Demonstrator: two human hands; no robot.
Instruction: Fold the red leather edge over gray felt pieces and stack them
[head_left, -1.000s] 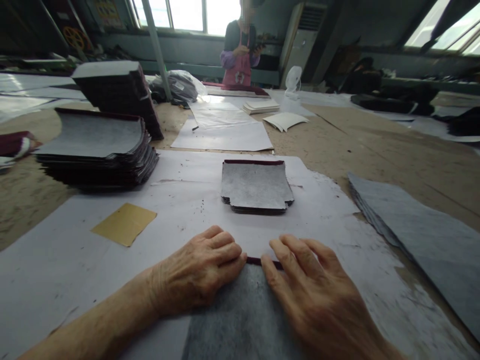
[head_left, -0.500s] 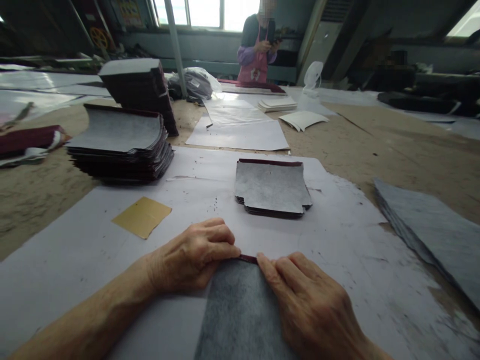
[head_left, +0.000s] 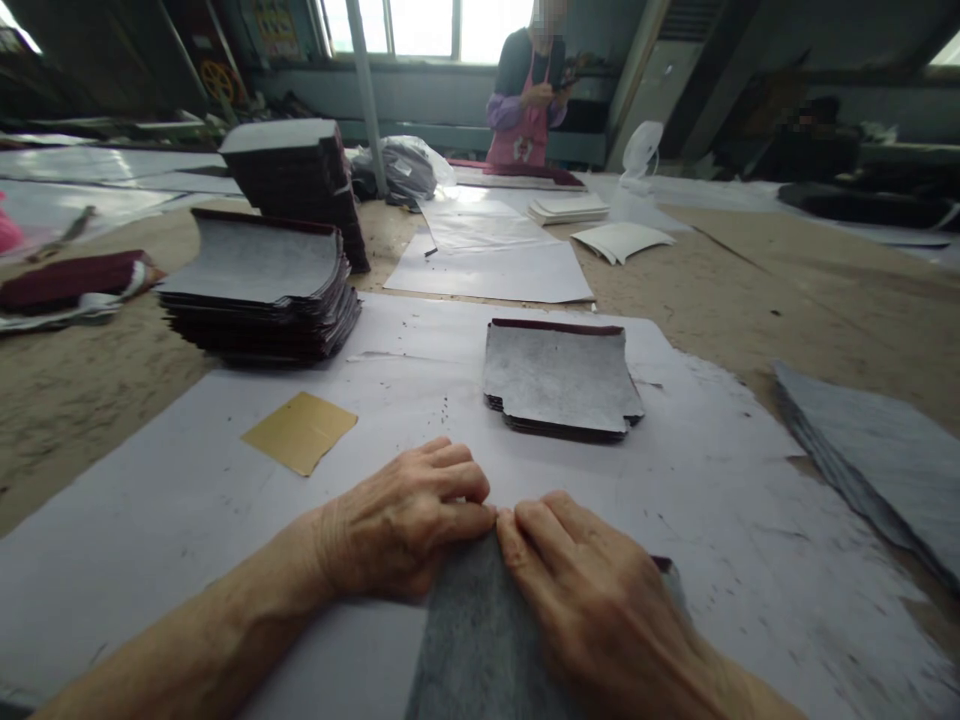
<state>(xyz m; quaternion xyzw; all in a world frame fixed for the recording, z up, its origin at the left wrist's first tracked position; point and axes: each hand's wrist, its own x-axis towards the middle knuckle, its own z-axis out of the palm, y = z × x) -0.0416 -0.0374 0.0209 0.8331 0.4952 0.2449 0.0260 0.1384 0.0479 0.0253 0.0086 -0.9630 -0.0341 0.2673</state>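
A grey sheet (head_left: pixel 472 630) lies on white paper at the bottom centre, its far edge under my fingertips. My left hand (head_left: pixel 420 510) has its fingers curled and its thumb and forefinger at that edge. My right hand (head_left: pixel 592 590) presses its closed fingers on the same edge, its fingertips almost touching those of my left hand. A bit of dark red edge (head_left: pixel 661 565) shows past the right hand's knuckles. Beyond the hands sits a small stack of notched grey pieces (head_left: pixel 559 375) with a dark red folded far edge.
A tan square (head_left: pixel 300 432) lies left of my hands. Tall stacks of grey and dark red pieces (head_left: pixel 262 265) stand at the back left. More grey sheets (head_left: pixel 877 450) lie at the right. A person in a pink apron (head_left: pixel 525 110) stands across the table, holding a dark object.
My right hand has moved left along the sheet's edge to meet my left hand, covering the red strip between them. A red edge now shows beyond its knuckles. The view has shifted slightly.
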